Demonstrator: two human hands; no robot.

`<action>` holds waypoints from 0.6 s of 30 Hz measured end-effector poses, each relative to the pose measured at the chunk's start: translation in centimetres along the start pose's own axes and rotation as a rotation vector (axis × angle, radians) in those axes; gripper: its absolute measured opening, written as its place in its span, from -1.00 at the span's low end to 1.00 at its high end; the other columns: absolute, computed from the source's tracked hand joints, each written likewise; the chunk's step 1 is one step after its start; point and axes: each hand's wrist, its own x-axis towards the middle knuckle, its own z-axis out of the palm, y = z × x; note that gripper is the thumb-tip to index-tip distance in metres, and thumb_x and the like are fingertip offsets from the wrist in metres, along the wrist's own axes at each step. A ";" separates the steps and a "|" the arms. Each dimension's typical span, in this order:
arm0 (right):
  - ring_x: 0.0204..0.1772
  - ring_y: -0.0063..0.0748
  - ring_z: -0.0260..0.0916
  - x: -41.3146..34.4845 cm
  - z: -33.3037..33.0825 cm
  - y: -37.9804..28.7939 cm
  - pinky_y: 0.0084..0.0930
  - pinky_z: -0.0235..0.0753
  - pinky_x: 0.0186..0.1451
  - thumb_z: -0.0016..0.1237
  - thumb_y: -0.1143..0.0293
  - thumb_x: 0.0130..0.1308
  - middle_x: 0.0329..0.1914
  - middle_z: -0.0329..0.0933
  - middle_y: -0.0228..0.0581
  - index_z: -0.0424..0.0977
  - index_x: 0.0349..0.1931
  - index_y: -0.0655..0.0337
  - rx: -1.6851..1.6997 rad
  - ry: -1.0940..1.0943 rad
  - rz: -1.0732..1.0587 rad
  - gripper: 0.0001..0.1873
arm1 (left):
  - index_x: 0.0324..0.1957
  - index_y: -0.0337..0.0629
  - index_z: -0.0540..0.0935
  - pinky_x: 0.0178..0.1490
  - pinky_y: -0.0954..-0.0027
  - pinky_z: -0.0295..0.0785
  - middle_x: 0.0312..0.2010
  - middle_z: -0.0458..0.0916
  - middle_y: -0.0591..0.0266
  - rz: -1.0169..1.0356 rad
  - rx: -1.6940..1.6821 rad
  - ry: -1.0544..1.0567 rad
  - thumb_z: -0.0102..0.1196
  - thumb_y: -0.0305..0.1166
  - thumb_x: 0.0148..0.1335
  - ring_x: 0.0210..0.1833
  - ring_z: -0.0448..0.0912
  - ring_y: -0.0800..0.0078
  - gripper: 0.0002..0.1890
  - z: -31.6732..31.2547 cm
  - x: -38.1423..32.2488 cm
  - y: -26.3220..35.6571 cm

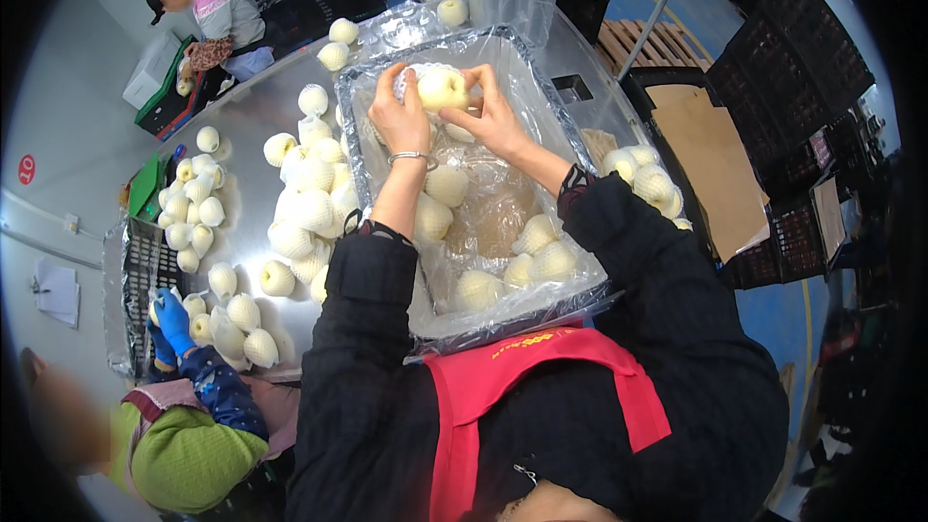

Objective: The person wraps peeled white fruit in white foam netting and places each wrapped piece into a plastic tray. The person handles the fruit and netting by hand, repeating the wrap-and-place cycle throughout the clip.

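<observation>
Both my hands hold one pale yellow apple or pear [441, 90] above the far part of a crate lined with clear plastic [423, 324]. My left hand [402, 116] has its fingers around the fruit's left side, where white foam netting [407, 80] shows. My right hand [496, 116] grips the bare right side with thumb and fingers. Below, several netted fruits [446, 185] lie along the crate's left side and more [553, 261] at its near end. A heap of netted fruits [312, 196] covers the steel table left of the crate.
More netted fruits [652, 185] lie right of the crate. A clear plastic-lined bin [507, 0] stands behind it. At lower left a co-worker's blue-gloved hands [172, 320] handle fruit by a black crate [148, 254]. Another person [225, 14] works at upper left. Cardboard sheets [707, 159] lie at right.
</observation>
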 end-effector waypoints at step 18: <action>0.34 -0.04 0.37 1.5 -1.2 -0.1 -0.02 0.44 0.38 -0.02 -0.04 0.50 0.37 0.27 0.06 -0.02 0.48 0.08 1.045 0.165 0.434 -0.26 | -0.05 -0.31 0.72 -0.03 0.33 0.53 -0.22 0.73 0.12 -0.323 -0.509 -0.043 0.21 -0.41 0.36 -0.19 0.65 0.41 -0.79 1.0 1.1 -2.8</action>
